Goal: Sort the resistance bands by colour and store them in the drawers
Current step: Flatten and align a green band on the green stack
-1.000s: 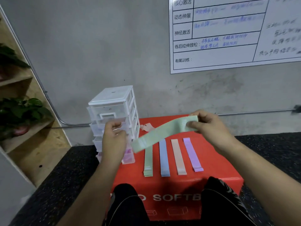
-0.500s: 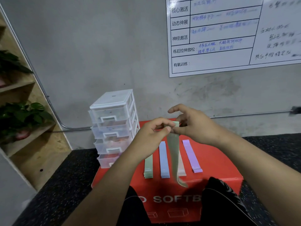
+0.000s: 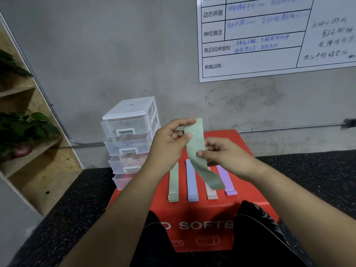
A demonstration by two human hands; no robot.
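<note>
You're pinching the limp pale-green rubber band with left hand and right hand. Sorting step, I'm guessing it's needing laying on the green pile below your left hand.

Two hands and two forearms are in view. The left hand appears just left of frame centre, and the right hand just right of it. The left forearm enters from the lower left. The right forearm enters from the lower right. Both are bare to the frame edge. At lower centre, black fabric covers the left knee and the right knee. The right-knee fabric carries pale wavy streaks along its right side. The garment type cannot be determined.
</note>
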